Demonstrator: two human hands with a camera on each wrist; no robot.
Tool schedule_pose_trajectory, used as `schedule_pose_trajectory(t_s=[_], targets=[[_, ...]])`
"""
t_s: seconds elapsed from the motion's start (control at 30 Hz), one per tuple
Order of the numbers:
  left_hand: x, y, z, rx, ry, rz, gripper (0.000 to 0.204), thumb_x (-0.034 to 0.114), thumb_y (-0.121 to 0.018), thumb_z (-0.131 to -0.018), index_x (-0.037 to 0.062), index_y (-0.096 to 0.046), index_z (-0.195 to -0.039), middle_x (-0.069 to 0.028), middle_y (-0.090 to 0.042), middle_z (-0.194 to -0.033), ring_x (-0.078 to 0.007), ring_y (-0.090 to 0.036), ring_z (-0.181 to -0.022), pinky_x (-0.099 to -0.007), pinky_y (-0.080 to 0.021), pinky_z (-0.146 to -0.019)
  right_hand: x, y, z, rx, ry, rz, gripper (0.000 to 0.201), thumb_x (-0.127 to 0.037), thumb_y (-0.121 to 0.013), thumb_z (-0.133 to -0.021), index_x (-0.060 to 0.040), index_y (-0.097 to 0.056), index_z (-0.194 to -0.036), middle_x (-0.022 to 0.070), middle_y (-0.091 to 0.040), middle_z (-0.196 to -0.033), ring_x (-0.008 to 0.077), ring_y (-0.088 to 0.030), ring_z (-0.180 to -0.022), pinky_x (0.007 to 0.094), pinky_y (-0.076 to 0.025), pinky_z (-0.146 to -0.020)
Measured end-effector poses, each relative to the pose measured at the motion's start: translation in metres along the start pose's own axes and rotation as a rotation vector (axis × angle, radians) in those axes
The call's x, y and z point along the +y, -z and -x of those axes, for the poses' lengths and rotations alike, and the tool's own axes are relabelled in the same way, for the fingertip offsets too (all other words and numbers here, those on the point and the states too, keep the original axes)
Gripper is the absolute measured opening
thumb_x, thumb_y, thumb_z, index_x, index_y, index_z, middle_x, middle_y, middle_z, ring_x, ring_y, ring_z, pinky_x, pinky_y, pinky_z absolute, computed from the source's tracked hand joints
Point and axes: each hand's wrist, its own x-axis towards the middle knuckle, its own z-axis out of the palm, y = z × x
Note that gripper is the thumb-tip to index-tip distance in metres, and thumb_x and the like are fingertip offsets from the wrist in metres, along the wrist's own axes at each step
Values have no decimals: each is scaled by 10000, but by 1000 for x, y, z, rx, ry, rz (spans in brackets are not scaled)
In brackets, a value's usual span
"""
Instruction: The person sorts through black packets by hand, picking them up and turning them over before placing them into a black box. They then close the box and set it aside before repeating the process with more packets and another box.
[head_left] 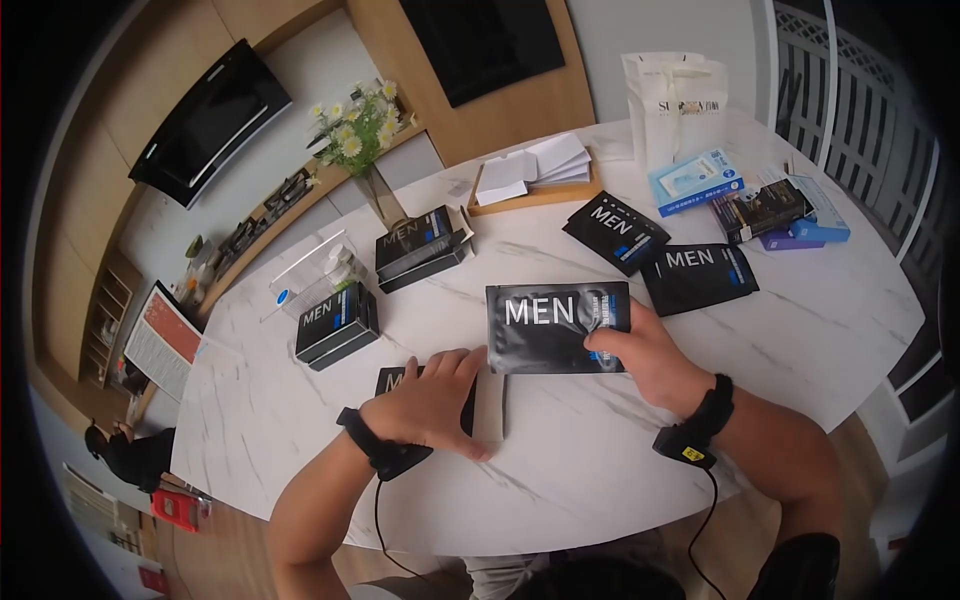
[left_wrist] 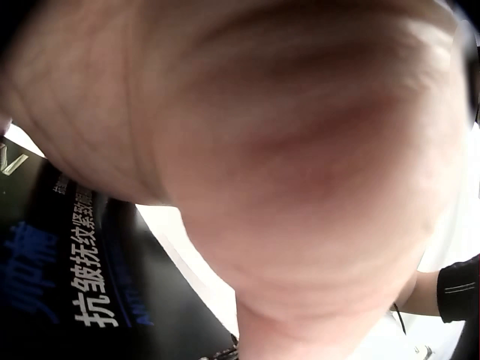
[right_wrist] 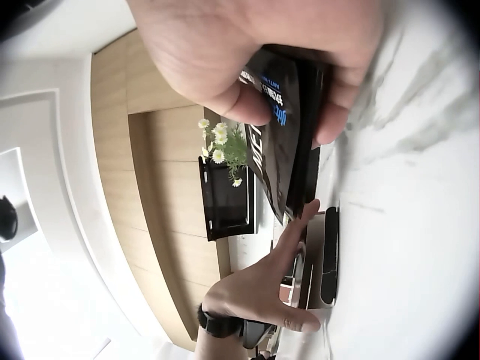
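Observation:
My right hand (head_left: 660, 362) pinches a black face mask sachet (head_left: 545, 325) marked MEN, thumb on its front and fingers behind. In the right wrist view the sachet (right_wrist: 281, 142) is seen nearly edge-on, with more black layers behind it. My left hand (head_left: 430, 400) lies over a black box (head_left: 392, 380) with a pale side, near the table's front, its thumb and fingers spread. From the left wrist, printed characters show on the black box (left_wrist: 90, 262) beside the palm, which hides much of it. The sachet's left end is close to the left fingertips.
Two black MEN sachets (head_left: 698, 278) (head_left: 614, 232) lie at the right of the marble table (head_left: 600, 450). Black boxes (head_left: 335, 325) (head_left: 415, 250) are stacked at the left, by a clear stand (head_left: 310, 275) and flower vase (head_left: 380, 195). Behind stand a wooden tray (head_left: 535, 200), paper bag (head_left: 675, 110) and several small boxes (head_left: 765, 210).

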Motion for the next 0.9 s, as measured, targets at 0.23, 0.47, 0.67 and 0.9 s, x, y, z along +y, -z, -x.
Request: schedule_pose_trajectory(t_s=[0.23, 0.47, 0.67, 0.9], targets=[[-1, -4, 10, 75, -29, -51, 1158, 528, -871, -685, -87, -369, -1527, -294, -458, -1491, -460, -455, -1413, -484, -355, -1215, -5, -11, 6, -55, -6, 2, 383, 24, -665, -898, 20, -618, -1278, 50, -696, -1127, 123, -646, -992, 302, -531, -878], [6, 10, 7, 515, -96, 93, 1042, 381, -946, -657, -92, -461, -1449, -263, -575, -1300, -434, -589, -1225, -463, -492, -1068, -11, -16, 12, -35, -57, -68, 390, 14, -667, -915, -5, -621, -1301, 58, -697, -1136, 127, -664, -984, 305, -558, -848], [19, 19, 3, 742, -137, 127, 1129, 386, -977, -639, -103, -421, -1492, -283, -560, -1356, -457, -582, -1230, -477, -493, -1064, -4, -4, 1, -4, 0, -89, 396, 18, -667, -918, -7, -618, -1310, 51, -700, -1140, 128, -662, -1001, 308, -555, -879], [23, 16, -18, 828, -78, -34, 1197, 369, -1011, -571, -78, -425, -1515, -248, -554, -1392, -435, -554, -1299, -498, -443, -1114, -9, -8, 4, -71, -2, 126, 405, 21, -674, -918, 37, -599, -1316, 71, -709, -1157, 130, -664, -1016, 309, -556, -878]])
